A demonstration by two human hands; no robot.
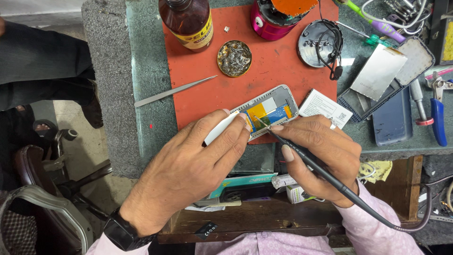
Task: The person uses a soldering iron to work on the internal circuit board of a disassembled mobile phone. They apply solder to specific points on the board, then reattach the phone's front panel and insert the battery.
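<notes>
An opened small phone (271,109) with a white frame lies on the red mat (264,71), its inside showing yellow and blue parts. My left hand (198,160) grips the phone's near end, fingers curled over its edge. My right hand (316,156) holds a black soldering iron (302,158) like a pen, its thin tip resting on the yellow part inside the phone. The iron's cable runs off to the lower right.
Steel tweezers (174,90) lie left of the phone. A brown bottle (188,21), a round tin of solder residue (234,58), a pink cylinder (273,19), a black round part (321,42), a white battery (325,108), phone shells (391,75) and blue pliers (439,118) crowd the glass bench.
</notes>
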